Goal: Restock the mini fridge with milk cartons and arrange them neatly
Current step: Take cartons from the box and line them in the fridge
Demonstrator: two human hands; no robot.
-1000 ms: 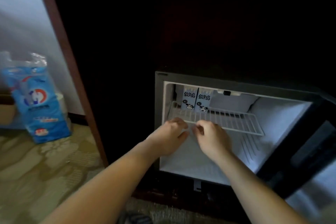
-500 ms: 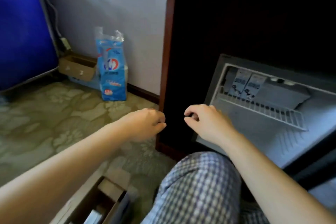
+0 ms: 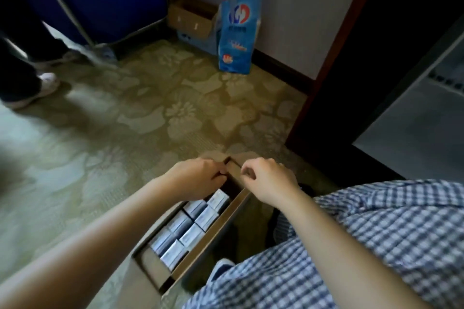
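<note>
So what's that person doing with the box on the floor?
A person crouches over a cardboard box on the carpet, packed with small milk cartons in two rows. The left hand reaches into the box's far end, its fingertips hidden; the right hand hovers loosely curled beside it, holding nothing. The open mini fridge stands at the right.

- Mini fridge (image 3: 414, 128): cut by the right edge; we see only a corner of its pale interior.
- Milk cartons (image 3: 190, 231): print too blurred for us to read; the far ones are hidden under the left hand (image 3: 198, 178).
- Left hand: fingertips sunk in the cardboard box (image 3: 216, 229); we cannot tell its grip.
- Right hand (image 3: 270, 180): fingertips curled under, hold unclear to us.
- Bystander (image 3: 47, 83): legs and shoe only, cut by the left edge.
- Blue package (image 3: 238, 20): top cropped, lettering illegible.
</note>
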